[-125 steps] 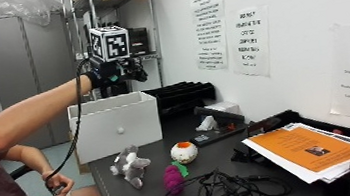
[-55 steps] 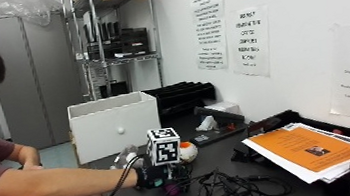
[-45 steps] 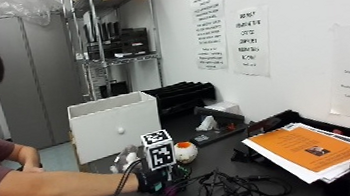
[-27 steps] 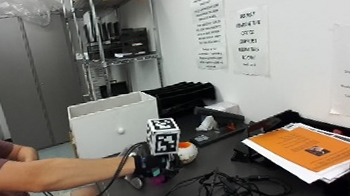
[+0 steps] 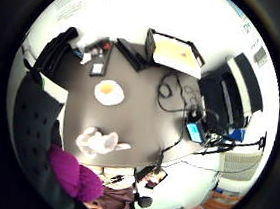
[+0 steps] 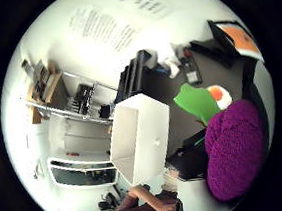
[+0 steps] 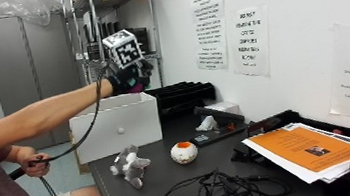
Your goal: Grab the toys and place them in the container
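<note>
Above the white container (image 7: 115,125), at the surface's far left corner, the gloved right hand (image 7: 127,78) grips a purple plush toy (image 6: 234,149), raised well clear of the rim. On the dark surface (image 7: 172,179) remain a grey plush animal (image 7: 130,165) near the left edge and an orange-and-white ball (image 7: 183,152) just beside it. Tangled black cables (image 7: 221,195) lie toward the near edge, a tray of orange papers (image 7: 309,149) at the right.

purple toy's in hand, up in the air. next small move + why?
Probably lower the gloved right hand a little and let go. It grips the purple toy above the open white container, which the thumb-side palm view shows close beside the toy. The grey plush and the orange-and-white ball lie on the table, not yet picked up.
</note>
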{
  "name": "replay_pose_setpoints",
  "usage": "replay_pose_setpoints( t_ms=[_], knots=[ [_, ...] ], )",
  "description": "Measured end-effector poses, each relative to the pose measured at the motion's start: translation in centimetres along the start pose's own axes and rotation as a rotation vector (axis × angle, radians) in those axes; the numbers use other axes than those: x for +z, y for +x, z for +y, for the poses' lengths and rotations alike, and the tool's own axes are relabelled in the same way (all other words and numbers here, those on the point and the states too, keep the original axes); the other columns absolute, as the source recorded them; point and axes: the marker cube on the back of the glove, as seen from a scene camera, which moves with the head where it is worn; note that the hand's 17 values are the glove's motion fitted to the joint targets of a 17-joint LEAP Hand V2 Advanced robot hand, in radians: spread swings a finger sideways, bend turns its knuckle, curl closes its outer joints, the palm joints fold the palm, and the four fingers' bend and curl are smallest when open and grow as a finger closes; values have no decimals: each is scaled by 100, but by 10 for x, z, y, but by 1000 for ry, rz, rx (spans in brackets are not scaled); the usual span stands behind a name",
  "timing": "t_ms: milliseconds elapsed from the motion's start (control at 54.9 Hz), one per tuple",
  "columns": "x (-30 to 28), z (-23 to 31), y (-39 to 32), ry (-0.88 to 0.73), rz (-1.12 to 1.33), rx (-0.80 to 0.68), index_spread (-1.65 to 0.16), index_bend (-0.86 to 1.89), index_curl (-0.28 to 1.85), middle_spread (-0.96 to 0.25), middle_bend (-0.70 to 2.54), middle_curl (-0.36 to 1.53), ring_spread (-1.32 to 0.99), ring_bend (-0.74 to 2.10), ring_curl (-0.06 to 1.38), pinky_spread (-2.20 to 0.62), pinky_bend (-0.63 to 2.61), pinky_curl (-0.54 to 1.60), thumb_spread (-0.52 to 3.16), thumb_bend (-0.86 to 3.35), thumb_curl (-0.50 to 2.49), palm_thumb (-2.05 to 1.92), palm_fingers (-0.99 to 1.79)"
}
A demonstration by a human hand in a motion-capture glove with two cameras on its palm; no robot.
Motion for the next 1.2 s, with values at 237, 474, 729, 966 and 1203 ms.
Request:
replay_pose_setpoints(
  t_ms=[237, 474, 729, 966, 1203],
  knots=[
    [-41, -5, -158, 35, 26, -272, -23, 99, 78, -19, 121, 77, -33, 132, 59, -38, 93, 48, 45, 4, 89, 57, 116],
    [23, 13, -291, -65, 25, -465, -23, 99, 83, -17, 122, 77, -33, 133, 59, -38, 94, 49, 41, 2, 97, 57, 115],
    [91, 38, -337, -132, -78, -644, -23, 95, 86, -17, 122, 76, -33, 132, 59, -38, 94, 49, 40, -1, 104, 57, 114],
    [140, 51, -335, -534, 138, -708, -23, 55, 86, -22, 93, 68, -31, 128, 58, -35, 110, 54, 66, -8, 100, 38, 48],
    [118, 35, -312, -580, 207, -622, -21, 4, 44, -5, 18, 41, -5, 55, 32, -4, 104, 44, 104, -9, 64, -10, -43]
  ],
)
